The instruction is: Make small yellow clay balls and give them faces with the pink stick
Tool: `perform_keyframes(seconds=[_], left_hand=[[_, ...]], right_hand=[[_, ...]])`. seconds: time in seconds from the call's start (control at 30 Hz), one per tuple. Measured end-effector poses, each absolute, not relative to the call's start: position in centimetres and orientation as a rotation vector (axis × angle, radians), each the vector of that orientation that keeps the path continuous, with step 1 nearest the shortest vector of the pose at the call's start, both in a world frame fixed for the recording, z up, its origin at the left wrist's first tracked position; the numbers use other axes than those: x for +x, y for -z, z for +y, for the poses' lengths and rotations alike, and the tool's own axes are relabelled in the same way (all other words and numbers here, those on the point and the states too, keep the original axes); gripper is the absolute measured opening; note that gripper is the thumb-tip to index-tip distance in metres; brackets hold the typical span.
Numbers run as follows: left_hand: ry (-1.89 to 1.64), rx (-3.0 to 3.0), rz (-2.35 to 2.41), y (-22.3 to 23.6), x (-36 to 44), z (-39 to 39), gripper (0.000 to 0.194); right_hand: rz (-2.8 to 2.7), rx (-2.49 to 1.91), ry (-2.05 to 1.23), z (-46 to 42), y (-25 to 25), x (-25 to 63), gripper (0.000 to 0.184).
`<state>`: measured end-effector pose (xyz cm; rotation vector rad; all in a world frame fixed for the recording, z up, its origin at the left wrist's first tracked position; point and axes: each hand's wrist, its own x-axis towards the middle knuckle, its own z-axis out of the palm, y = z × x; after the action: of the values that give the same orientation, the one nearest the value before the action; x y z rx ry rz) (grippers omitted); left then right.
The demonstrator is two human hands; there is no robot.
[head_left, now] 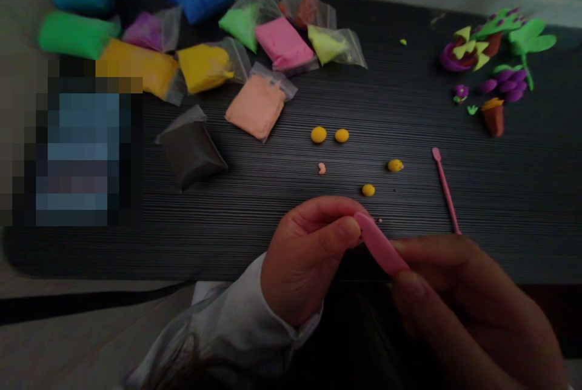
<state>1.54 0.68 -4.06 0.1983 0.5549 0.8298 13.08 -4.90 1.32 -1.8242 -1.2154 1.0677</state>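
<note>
My right hand (459, 293) grips a flat pink clay modelling knife (382, 245) between thumb and fingers. The knife's far tip meets the pinched thumb and forefinger of my left hand (309, 250). Whatever the left fingertips hold is mostly hidden; a small dark spot shows by the thumb. Just beyond the hands lie a plain yellow clay ball (368, 190) and a yellow clay piece with a tiny face-like end (394, 165). A pair of yellow balls (319, 134) sits farther back, near a small curved peach clay bit (322, 168). A tiny pale crumb (380, 220) rests by the knife.
Bags of coloured clay, among them peach (257, 105), black (191, 147) and pink (284, 44), cover the back left of the dark ridged table (273, 196). A thin pink tool (447, 193) lies at right. Finished clay plants (504, 87) stand at back right. A blurred-out rectangle (82, 153) is far left.
</note>
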Motion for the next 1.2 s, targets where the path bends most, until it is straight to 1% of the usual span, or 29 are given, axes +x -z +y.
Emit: perform_keyframes(seconds=[0.27,0.43,0.63,0.73,0.87,0.97,1.07,1.2], left_hand=[[-0.824,0.232,0.595,4.0,1.5,0.7,0.003],[-0.79,0.215,0.583,3.9,1.7,0.6,0.006],[-0.84,0.211,0.605,3.9,1.6,0.6,0.003],[-0.826,0.233,0.632,3.9,1.6,0.7,0.006],[-0.85,0.23,0.63,3.8,1.6,0.7,0.004],[-0.852,0.241,0.673,3.7,1.7,0.7,0.007],[-0.863,0.229,0.75,3.7,1.8,0.7,0.01],[-0.904,0.244,0.843,3.8,1.8,0.8,0.011]], right_hand=[[-1.183,-1.842,-1.091,-4.9,-1.3,13.0,0.012],[-1.137,-1.845,-1.067,-4.9,-1.3,12.9,0.012],[-1.106,-1.831,-1.167,-5.1,-1.2,13.0,0.013],[-1.085,-1.821,-1.173,-5.1,-1.1,13.0,0.013],[-1.077,-1.822,-1.196,-5.3,-0.8,13.2,0.014],[-1.068,-1.783,-1.23,-5.4,-0.5,13.2,0.015],[-0.981,-1.724,-1.302,-5.2,-0.1,13.2,0.016],[-0.835,-1.534,-1.479,-4.8,0.4,13.1,0.014]])
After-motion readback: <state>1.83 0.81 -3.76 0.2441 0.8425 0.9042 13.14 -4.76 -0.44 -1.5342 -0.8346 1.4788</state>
